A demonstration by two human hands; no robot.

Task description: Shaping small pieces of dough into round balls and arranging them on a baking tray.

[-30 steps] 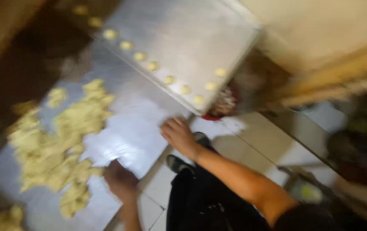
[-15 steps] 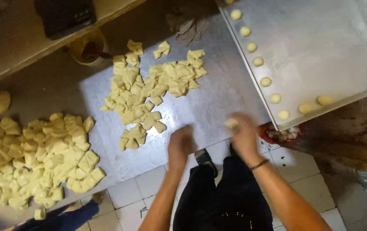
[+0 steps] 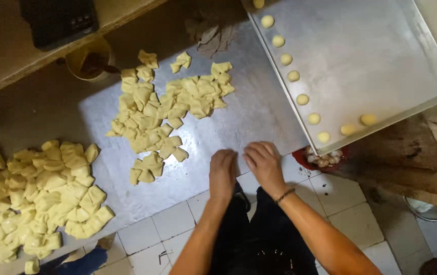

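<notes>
Seen from above, a worker's left hand (image 3: 223, 170) and right hand (image 3: 265, 164) rest palm-down, side by side, at the near edge of a metal work surface (image 3: 239, 127); whether either holds dough cannot be told, since the palms are hidden. Cut dough pieces (image 3: 167, 112) lie scattered just beyond the left hand, with a larger heap of dough pieces (image 3: 35, 193) far off to its left. Beyond the right hand, a metal baking tray (image 3: 381, 56) carries a row of rolled dough balls (image 3: 302, 99) along its edge.

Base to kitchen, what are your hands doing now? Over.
Left hand and right hand flat, side by side on the metal sheet. Nearest: pale yellow cut dough pieces. Nothing between. Over.
</notes>
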